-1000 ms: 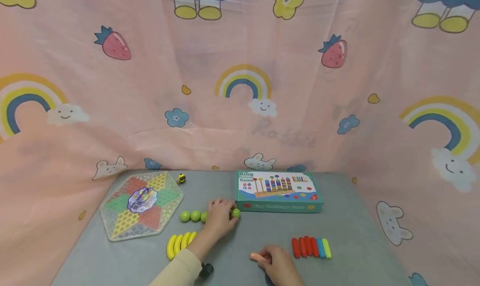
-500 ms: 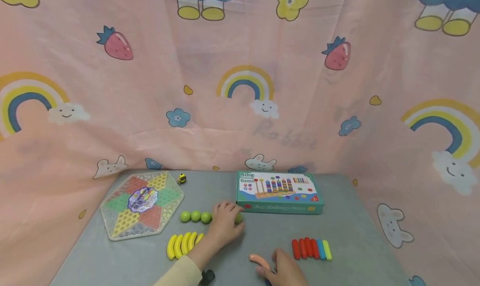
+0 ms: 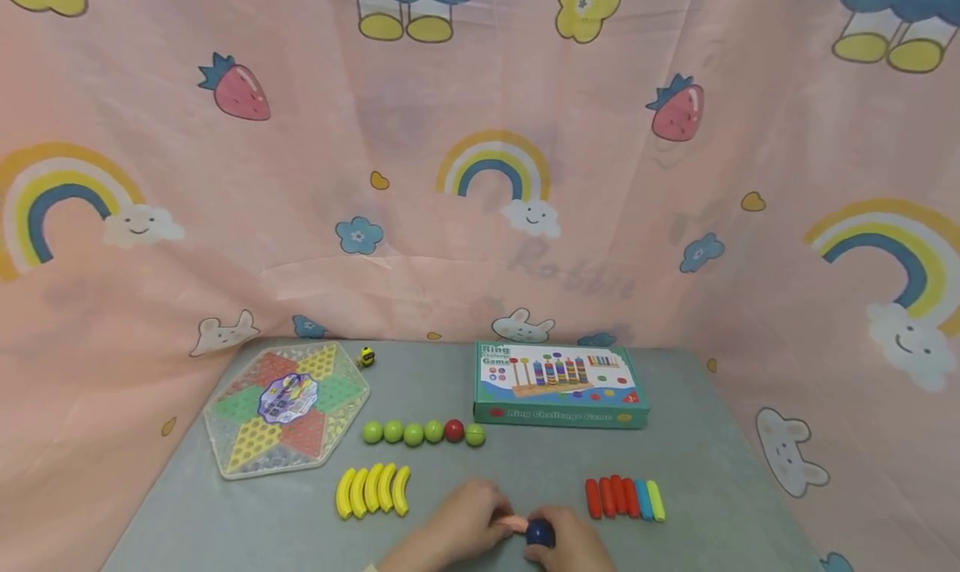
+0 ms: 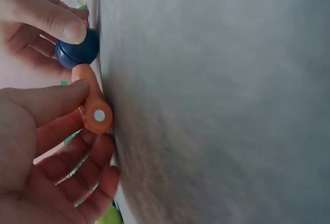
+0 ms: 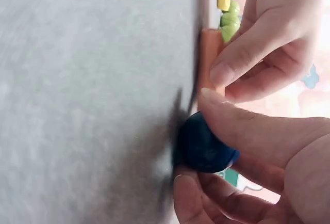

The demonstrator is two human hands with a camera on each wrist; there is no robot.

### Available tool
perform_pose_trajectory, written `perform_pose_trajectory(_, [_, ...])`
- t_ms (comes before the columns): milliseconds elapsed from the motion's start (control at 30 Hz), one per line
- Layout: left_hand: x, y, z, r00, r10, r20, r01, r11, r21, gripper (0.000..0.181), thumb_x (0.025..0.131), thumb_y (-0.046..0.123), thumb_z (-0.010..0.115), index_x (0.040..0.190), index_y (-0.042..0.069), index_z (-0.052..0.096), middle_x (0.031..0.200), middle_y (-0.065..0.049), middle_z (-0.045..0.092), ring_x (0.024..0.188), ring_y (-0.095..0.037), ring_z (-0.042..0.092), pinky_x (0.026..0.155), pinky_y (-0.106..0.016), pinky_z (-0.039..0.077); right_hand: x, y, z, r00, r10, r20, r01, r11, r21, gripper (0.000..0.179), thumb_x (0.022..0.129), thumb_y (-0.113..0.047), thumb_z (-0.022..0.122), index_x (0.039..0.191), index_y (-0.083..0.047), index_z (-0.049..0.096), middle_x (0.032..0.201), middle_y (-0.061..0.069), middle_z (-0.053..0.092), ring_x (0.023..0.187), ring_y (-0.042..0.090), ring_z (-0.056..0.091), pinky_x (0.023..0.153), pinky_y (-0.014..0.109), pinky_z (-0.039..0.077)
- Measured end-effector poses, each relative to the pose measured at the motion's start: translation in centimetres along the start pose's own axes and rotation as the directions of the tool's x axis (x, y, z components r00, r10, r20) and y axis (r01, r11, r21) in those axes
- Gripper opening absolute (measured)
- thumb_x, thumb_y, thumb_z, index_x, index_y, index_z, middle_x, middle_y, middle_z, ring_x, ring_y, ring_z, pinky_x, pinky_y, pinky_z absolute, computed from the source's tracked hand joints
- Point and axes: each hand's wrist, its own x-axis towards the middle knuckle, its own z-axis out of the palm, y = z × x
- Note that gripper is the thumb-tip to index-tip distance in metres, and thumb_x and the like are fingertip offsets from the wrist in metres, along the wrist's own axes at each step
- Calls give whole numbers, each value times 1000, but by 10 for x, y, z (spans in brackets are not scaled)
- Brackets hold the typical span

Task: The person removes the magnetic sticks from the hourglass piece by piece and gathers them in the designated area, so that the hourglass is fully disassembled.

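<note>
My left hand [image 3: 474,518] pinches a short orange curved stick [image 4: 93,97] between thumb and fingers, low over the grey table near its front. A white round spot marks the stick's near end in the left wrist view. Just right of it, my right hand [image 3: 573,543] grips a dark blue ball [image 3: 540,533] with a groove across it, thumb on top. The stick's far end meets the ball in the left wrist view. In the right wrist view, the right thumb covers part of the ball [image 5: 206,144] where the orange stick [image 5: 209,53] comes up to it.
Behind the hands lies a row of green balls [image 3: 413,435] with one red ball [image 3: 453,430]. Several yellow curved sticks [image 3: 372,490] sit left, and red, blue and yellow-green sticks [image 3: 618,497] right. A game box [image 3: 560,386], hexagonal board [image 3: 287,409] and bee toy [image 3: 366,356] stand farther back.
My left hand has left the green balls, come forward and right, and taken hold of the orange stick. The red ball and blue ball now show. My right hand stays near the same place.
</note>
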Motion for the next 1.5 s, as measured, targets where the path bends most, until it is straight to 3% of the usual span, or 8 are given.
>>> perform_pose_trajectory(267, [-10, -1, 3, 992, -123, 5, 123, 983, -139, 5, 81, 18, 77, 80, 15, 73, 70, 11, 55, 62, -3, 49, 59, -23, 43, 5, 3, -1, 997, -70, 16, 70, 997, 26, 34, 79, -21, 86, 108, -8, 74, 98, 4, 69, 95, 26, 63, 88, 52, 52])
perform_pose_trajectory(500, [-16, 4, 4, 984, -175, -45, 169, 979, -112, 16, 84, 19, 76, 71, 15, 67, 65, 8, 52, 57, -7, 47, 54, -25, 41, 6, 1, 1, 994, -107, 7, 107, 994, 0, 32, 79, -20, 86, 106, -7, 74, 97, 6, 69, 93, 27, 63, 86, 54, 52])
perform_pose_trajectory(767, [-22, -5, -7, 949, -312, -52, 309, 949, -64, 13, 86, 18, 73, 81, 12, 63, 74, 1, 54, 64, -15, 50, 57, -35, 43, 6, 3, 4, 998, -67, -6, 67, 998, -2, 33, 79, -18, 85, 107, -7, 73, 103, 10, 68, 99, 33, 63, 89, 56, 51])
perform_pose_trajectory(867, [-23, -12, -12, 971, -237, -15, 237, 971, 13, 31, 87, 33, 76, 108, 13, 68, 94, 0, 63, 80, -15, 60, 69, -36, 52, 7, 4, 2, 995, -99, 4, 99, 995, -5, 32, 80, -18, 85, 107, -6, 73, 102, 10, 68, 98, 33, 63, 89, 57, 51])
perform_pose_trajectory(1000, [-26, -20, -21, 987, -99, 124, 89, 992, 84, 74, 78, 36, 86, 144, 24, 54, 122, 7, 57, 95, -6, 57, 85, -30, 54, 6, 6, 1, 990, -140, 1, 140, 990, -17, 31, 80, -18, 84, 106, -5, 72, 100, 10, 68, 96, 34, 63, 88, 57, 51])
perform_pose_trajectory(1167, [-28, -21, -29, 978, -37, 207, 35, 999, 11, 73, 76, 15, 86, 142, 24, 57, 121, 12, 53, 91, 1, 51, 84, -23, 53, 6, 8, 1, 986, -163, -22, 162, 987, -23, 30, 81, -19, 84, 105, -6, 72, 101, 11, 67, 95, 34, 63, 88, 57, 51])
perform_pose_trajectory(1300, [-28, -25, -29, 988, -41, 152, 41, 999, -1, 67, 76, 19, 85, 138, 18, 59, 121, 10, 55, 98, -1, 55, 90, -28, 53, 5, 8, 1, 985, -171, -30, 171, 985, -27, 30, 80, -19, 84, 105, -6, 72, 101, 11, 67, 96, 34, 62, 88, 58, 51])
perform_pose_trajectory(1500, [-36, -42, -43, 992, -80, -96, 94, 982, 161, 67, 73, 30, 87, 133, 13, 61, 128, 0, 61, 120, -22, 55, 104, -51, 45, 5, 6, 0, 990, -138, 10, 138, 990, -5, 32, 81, -19, 84, 108, -6, 72, 104, 12, 66, 99, 35, 61, 90, 59, 50])
